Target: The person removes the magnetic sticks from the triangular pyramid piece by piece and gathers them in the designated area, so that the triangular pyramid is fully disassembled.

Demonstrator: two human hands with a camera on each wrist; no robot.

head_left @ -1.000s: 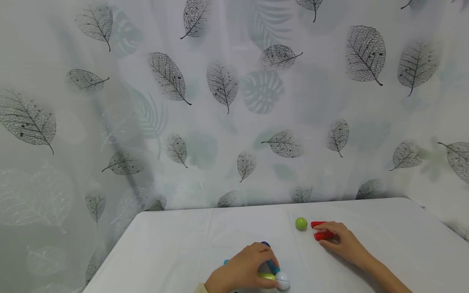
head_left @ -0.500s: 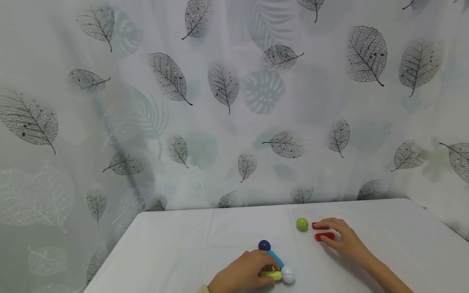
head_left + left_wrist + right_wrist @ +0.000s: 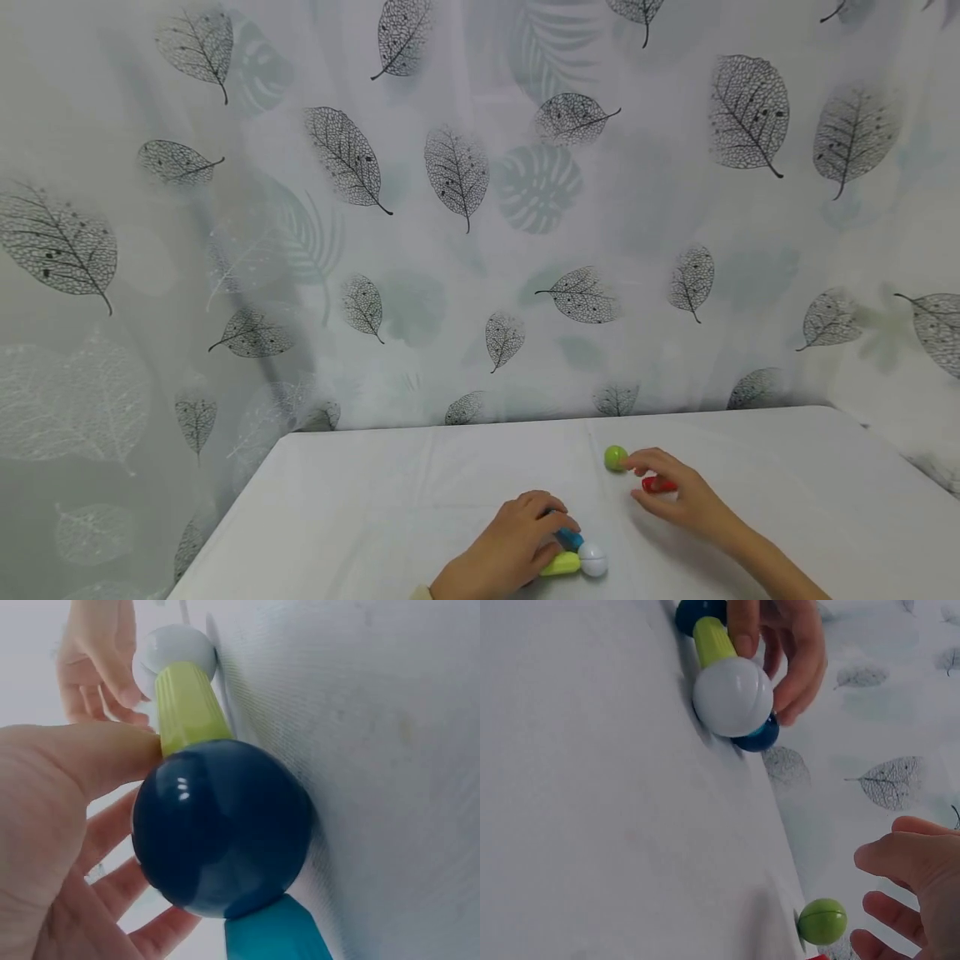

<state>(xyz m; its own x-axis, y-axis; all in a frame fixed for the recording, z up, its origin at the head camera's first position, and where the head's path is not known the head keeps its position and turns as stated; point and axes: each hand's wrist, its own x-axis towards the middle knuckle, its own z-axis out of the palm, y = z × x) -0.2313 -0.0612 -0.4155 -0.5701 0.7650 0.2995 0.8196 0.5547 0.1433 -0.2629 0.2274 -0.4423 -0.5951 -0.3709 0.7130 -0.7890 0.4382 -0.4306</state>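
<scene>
My left hand [image 3: 510, 540] holds a shape of magnetic sticks and balls on the white table. A white ball [image 3: 592, 559] joins its yellow-green stick [image 3: 561, 564] and blue stick [image 3: 570, 540]. In the left wrist view the thumb lies against the yellow-green stick, beside a dark blue ball [image 3: 221, 829] with a turquoise stick [image 3: 277, 934] below it. Another dark blue ball [image 3: 757, 735] shows behind the white one. My right hand [image 3: 693, 500], fingers apart, reaches over a red stick [image 3: 658, 485]; its fingertips are right at a lime green ball [image 3: 616, 457]. The second red stick is hidden.
The white-covered table [image 3: 375, 500] ends at a leaf-printed curtain [image 3: 450, 250] behind it. On the right its edge slopes down beside the same curtain.
My right hand has moved left from the red sticks to the green ball. My left hand has shifted its fingers up over the blue stick, and the stick-and-ball shape has slid slightly right.
</scene>
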